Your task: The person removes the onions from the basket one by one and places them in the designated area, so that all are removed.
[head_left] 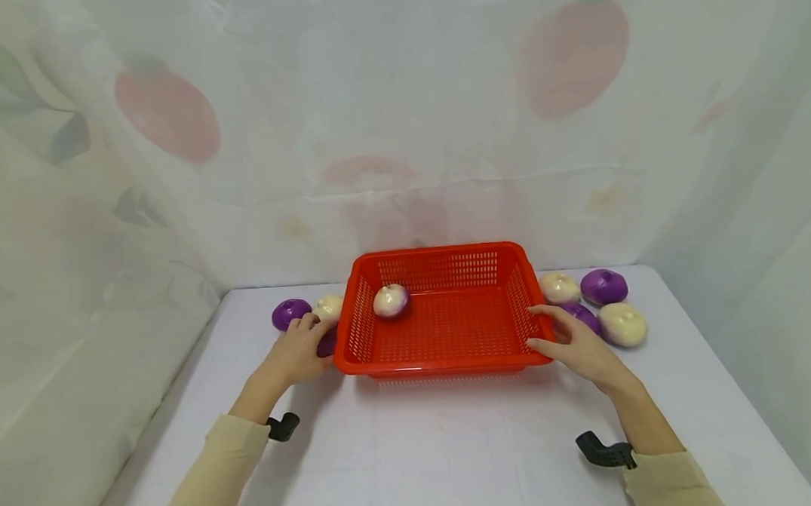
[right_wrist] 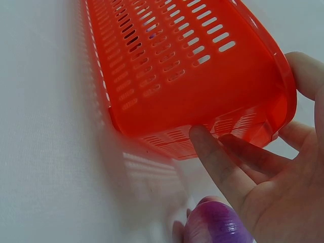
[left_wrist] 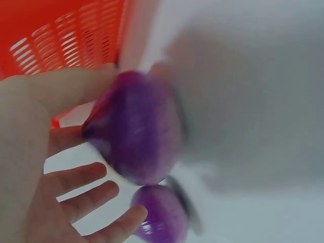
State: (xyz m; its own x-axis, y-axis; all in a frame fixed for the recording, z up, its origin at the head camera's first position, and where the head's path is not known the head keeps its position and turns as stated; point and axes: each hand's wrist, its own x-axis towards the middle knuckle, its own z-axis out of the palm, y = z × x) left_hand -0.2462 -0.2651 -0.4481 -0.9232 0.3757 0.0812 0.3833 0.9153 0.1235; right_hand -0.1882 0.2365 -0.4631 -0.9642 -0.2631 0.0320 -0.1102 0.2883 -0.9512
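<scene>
My left hand [head_left: 299,352] is just left of a red plastic basket [head_left: 444,366]. Its thumb and index finger pinch a purple onion [left_wrist: 136,131]; the other fingers spread loosely beside a second purple onion [left_wrist: 162,215]. On the right, my right hand [head_left: 579,347] grips the basket's right end, thumb on the rim and fingers against the outer wall. Inside the basket, toward the left, lies a white onion with a purple tinge [head_left: 391,301].
A pale onion [head_left: 328,308] stands close by the basket's left wall. Several purple and pale onions, including a purple one [head_left: 604,286] and a cream one [head_left: 622,324], cluster at the right. A printed curtain [head_left: 400,132] hangs behind the white table [head_left: 441,448].
</scene>
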